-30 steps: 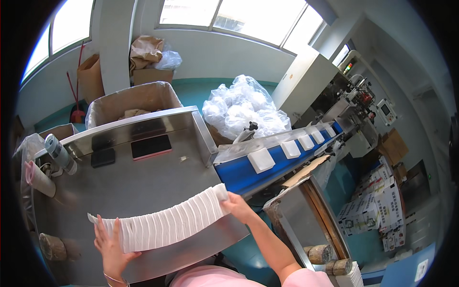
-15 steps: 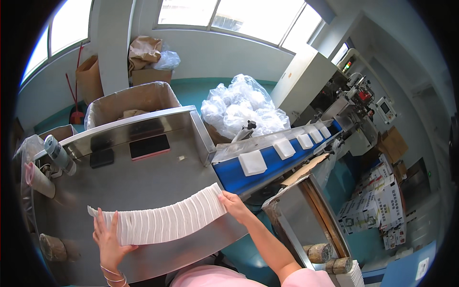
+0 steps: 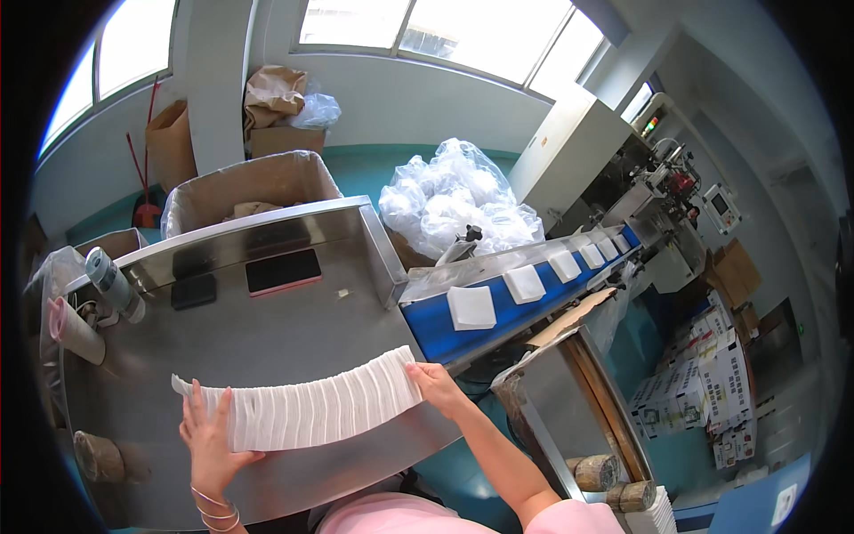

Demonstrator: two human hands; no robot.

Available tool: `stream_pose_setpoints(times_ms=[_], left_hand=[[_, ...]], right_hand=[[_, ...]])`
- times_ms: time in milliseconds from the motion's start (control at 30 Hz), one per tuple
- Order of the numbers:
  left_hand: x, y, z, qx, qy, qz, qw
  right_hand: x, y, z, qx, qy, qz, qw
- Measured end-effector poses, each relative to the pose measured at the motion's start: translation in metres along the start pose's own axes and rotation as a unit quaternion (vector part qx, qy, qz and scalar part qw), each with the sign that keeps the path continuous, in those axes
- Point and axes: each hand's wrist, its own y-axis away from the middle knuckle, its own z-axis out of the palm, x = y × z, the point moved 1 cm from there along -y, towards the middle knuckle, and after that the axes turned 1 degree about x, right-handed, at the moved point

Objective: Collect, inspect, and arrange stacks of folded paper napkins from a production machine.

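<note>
**Long tissue stack being squared between both hands**

The left hand (image 3: 211,433) is being pressed flat, fingers spread, against the stack's left end. The row of folded white tissues (image 3: 307,409) is being kept lying across the steel counter (image 3: 267,329), compressed endwise so it holds together. The right hand (image 3: 438,388) is being cupped on the right end, near the counter edge and the blue conveyor (image 3: 525,307); open counter lies behind.

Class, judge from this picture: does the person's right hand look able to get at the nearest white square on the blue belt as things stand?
Probably yes. The right hand rests on the end of the long row of folded white tissues, just below the blue belt. Nothing stands between it and the nearest white square, though it must let go first.
</note>
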Motion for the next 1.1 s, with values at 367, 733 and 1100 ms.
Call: stream_pose_setpoints(times_ms=[367,733,1100], left_hand=[[0.006,-0.003,0.001,0.002,0.014,0.012,1.000],[0.011,-0.002,0.002,-0.010,0.011,0.017,1.000],[0.024,0.003,0.001,-0.016,0.015,0.036,0.999]], right_hand=[[0.021,-0.011,-0.023,0.148,-0.338,-0.011,0.930],[-0.001,0.004,0.005,0.025,0.030,-0.175,0.984],[-0.005,0.006,0.009,0.006,0.021,-0.009,1.000]])
